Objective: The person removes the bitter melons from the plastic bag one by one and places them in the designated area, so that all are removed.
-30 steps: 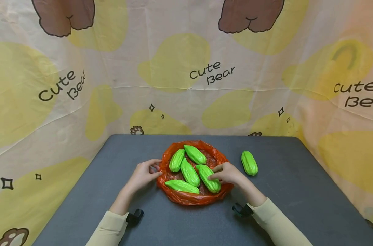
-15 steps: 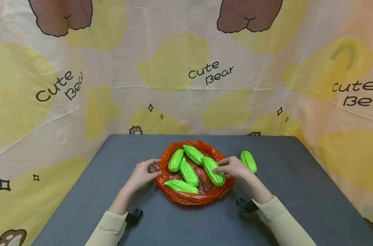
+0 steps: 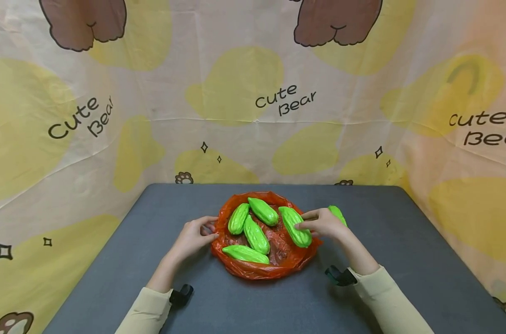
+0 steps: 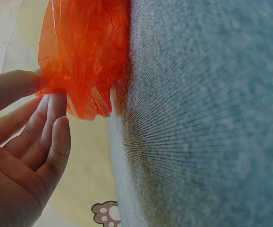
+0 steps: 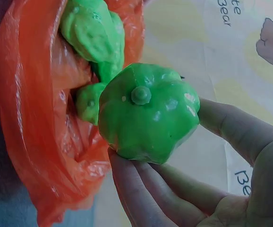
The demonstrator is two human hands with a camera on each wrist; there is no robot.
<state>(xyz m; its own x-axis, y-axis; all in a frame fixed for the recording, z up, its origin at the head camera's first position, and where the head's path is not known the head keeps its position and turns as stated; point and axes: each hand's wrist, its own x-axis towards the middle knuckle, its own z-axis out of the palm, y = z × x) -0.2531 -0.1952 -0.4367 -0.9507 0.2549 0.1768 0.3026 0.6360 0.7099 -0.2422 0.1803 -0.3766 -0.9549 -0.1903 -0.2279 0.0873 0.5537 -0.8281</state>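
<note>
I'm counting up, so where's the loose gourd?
In the head view, the loose gourd lies on the table, right of the red bag, partly hidden behind the right hand.

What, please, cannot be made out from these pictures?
Near end of the green vegetable outside the red bag: head view, hidden by the right hand.
Bag floor beneath the vegetables inside: head view, covered by them.
Upper ends of both sleeves: head view, cut off by the bottom edge.

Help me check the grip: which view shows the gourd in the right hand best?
Right wrist: the gourd is large, end-on, gripped by the right hand. Head view shows its length, smaller; left wrist doesn't show it.
</note>
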